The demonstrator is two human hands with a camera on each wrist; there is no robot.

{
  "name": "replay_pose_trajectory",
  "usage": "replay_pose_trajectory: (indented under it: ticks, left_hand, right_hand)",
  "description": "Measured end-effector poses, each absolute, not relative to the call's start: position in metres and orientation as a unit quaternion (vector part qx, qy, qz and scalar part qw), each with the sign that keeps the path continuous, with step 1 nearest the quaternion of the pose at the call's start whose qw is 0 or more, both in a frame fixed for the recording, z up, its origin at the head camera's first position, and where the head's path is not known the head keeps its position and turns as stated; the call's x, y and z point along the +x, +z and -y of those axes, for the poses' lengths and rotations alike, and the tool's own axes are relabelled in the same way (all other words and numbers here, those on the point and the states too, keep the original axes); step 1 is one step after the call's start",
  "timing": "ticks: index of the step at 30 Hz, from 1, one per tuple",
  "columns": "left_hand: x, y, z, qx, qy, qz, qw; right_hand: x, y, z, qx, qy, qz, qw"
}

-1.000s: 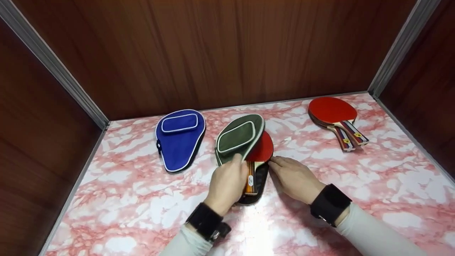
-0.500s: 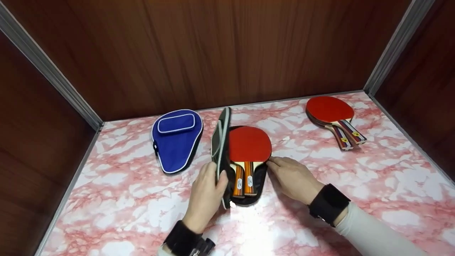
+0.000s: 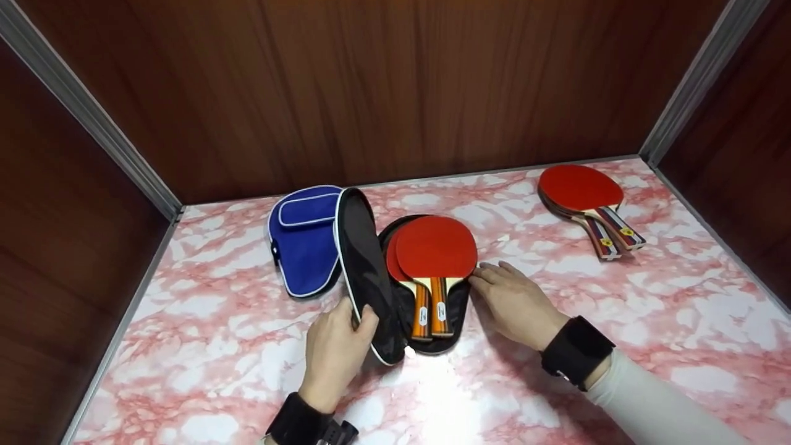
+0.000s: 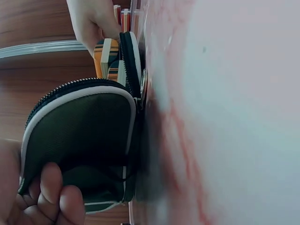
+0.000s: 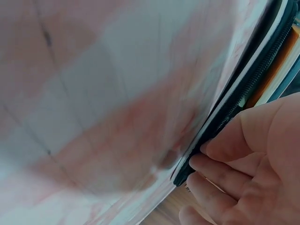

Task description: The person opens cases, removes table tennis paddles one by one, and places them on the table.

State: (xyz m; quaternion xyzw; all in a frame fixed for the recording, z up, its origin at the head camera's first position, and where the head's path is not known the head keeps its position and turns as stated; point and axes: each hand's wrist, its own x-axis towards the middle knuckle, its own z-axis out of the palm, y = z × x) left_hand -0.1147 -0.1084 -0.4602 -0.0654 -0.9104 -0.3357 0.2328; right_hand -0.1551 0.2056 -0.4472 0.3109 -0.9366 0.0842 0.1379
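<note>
A dark green table tennis paddle case (image 3: 457,309) lies unzipped, its black lining showing. Two red table tennis paddles (image 3: 436,247) with striped orange handles overlap inside its bottom half. My left hand (image 3: 340,355) grips the near left edge of the raised cover (image 3: 364,266), which leans left and stands steeply tilted. In the left wrist view, the fingers (image 4: 51,187) curl against the cover's green outside. At the case's right edge, my right hand (image 3: 516,303) pinches the zippered rim (image 5: 225,117) between thumb and fingertips, as the right wrist view shows.
A blue paddle case (image 3: 309,247) lies just left, partly hidden behind the raised cover. Another pair of red paddles (image 3: 581,188) with striped handles is stacked at the back right. Dark wood-look panels (image 3: 401,93) border the pink marbled table (image 3: 204,346) at back and sides.
My left hand has swung the green cover from lying over the paddles up and leftward, uncovering both paddles. The right hand has stayed at the case's right edge.
</note>
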Motion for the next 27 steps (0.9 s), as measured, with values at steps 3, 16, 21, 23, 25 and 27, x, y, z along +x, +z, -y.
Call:
replay_pose_trajectory:
  ticks: [3, 16, 21, 23, 25, 27]
  left_hand:
    - [-0.115, -0.462, 0.107, -0.066, -0.338, 0.908, 0.237]
    - [-0.116, -0.463, 0.103, -0.074, -0.338, 0.901, 0.260]
    - [-0.115, -0.465, 0.101, -0.074, -0.341, 0.899, 0.265]
    - [-0.114, -0.465, 0.100, -0.074, -0.342, 0.898, 0.265]
    - [-0.114, -0.464, 0.099, -0.076, -0.338, 0.900, 0.265]
    - [-0.113, -0.463, 0.097, -0.078, -0.331, 0.902, 0.264]
  right_hand:
    - [-0.159, -0.445, -0.204, 0.304, 0.084, 0.942, 0.111]
    - [-0.150, -0.430, -0.179, 0.239, 0.118, 0.944, 0.193]
    - [-0.149, -0.429, -0.155, 0.209, 0.147, 0.955, 0.153]
    - [-0.151, -0.430, -0.148, 0.199, 0.139, 0.959, 0.144]
    - [-0.153, -0.432, -0.142, 0.188, 0.122, 0.964, 0.146]
    - [-0.154, -0.433, -0.138, 0.180, 0.107, 0.965, 0.156]
